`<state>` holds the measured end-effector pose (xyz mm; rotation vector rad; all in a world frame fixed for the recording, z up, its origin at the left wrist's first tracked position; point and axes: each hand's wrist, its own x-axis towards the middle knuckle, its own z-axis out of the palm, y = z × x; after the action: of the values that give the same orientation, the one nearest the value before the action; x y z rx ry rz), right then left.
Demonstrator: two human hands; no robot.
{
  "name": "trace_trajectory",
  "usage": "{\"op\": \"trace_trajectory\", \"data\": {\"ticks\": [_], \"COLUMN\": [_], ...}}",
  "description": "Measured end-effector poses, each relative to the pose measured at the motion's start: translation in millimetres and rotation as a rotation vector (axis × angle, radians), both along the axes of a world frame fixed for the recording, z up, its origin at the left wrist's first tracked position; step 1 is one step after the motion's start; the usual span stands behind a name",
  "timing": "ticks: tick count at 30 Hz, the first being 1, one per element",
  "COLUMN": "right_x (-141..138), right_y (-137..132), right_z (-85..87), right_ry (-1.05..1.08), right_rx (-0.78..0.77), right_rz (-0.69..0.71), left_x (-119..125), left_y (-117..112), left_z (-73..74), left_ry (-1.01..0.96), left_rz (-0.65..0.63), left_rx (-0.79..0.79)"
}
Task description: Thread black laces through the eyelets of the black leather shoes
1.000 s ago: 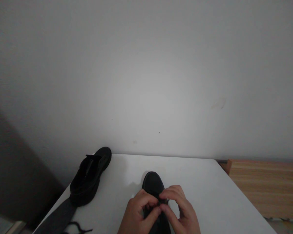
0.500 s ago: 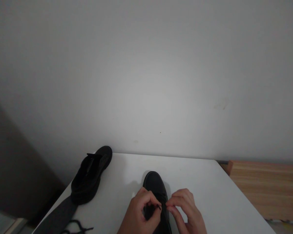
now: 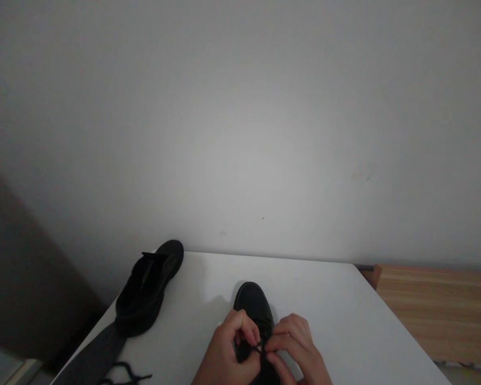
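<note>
A black shoe [image 3: 254,298] lies on the white table with its toe pointing away from me; the lower frame edge cuts off its heel end. Over its upper, my left hand [image 3: 233,347] pinches a thin black shoelace [image 3: 258,349] between thumb and forefinger. From the other side my right hand [image 3: 294,347] has thumb and forefinger pressed together at the same lace, close to the left fingertips. Both hands hide most of the shoe's lacing.
A second black shoe [image 3: 142,299] stands at the table's left edge, near a dark grey strip [image 3: 92,355] and a loose black lace [image 3: 126,369]. The white table [image 3: 324,299] meets a pale wall [image 3: 244,133]. Wooden boards [image 3: 436,310] are on the right.
My right hand has moved slightly left and down, closer to the left hand. The left fingers have shifted a little, and the lace now shows between both hands.
</note>
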<state>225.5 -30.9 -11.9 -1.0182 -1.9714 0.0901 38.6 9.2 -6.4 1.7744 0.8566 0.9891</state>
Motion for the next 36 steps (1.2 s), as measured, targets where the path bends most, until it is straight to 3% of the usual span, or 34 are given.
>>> {"op": "trace_trajectory", "data": {"ticks": [4, 9, 15, 20, 26, 32, 36], "right_x": [-4.0, -12.7, -18.7, -19.9, -20.1, -15.8, -16.9], "right_y": [-2.9, -5.4, -3.3, -1.1, 3.3, 3.5, 3.0], "right_z": [-15.0, -27.1, -23.3, -20.9, -4.7, 1.5, 0.4], "right_ry": [0.156, 0.255, 0.351, 0.435, 0.392, 0.374, 0.329], "right_rx": [-0.156, -0.233, -0.223, -0.252, -0.319, -0.319, -0.280], "right_rz": [-0.017, -0.033, -0.057, -0.085, -0.041, -0.013, -0.029], "left_x": [-0.2, 6.0, 14.3, 12.0, 5.5, -1.2, -5.4], "left_y": [-2.4, -2.0, -1.5, -4.1, -2.3, -3.2, -5.2], "left_z": [-3.2, -3.1, 0.6, -1.8, -7.6, -24.1, -25.4], "left_ry": [0.083, 0.090, 0.224, 0.238, 0.211, 0.215, 0.166], "left_rz": [0.012, 0.117, 0.168, 0.181, 0.179, 0.147, 0.181], "left_rx": [0.193, 0.586, 0.752, 0.829, 0.909, 0.807, 0.722]}}
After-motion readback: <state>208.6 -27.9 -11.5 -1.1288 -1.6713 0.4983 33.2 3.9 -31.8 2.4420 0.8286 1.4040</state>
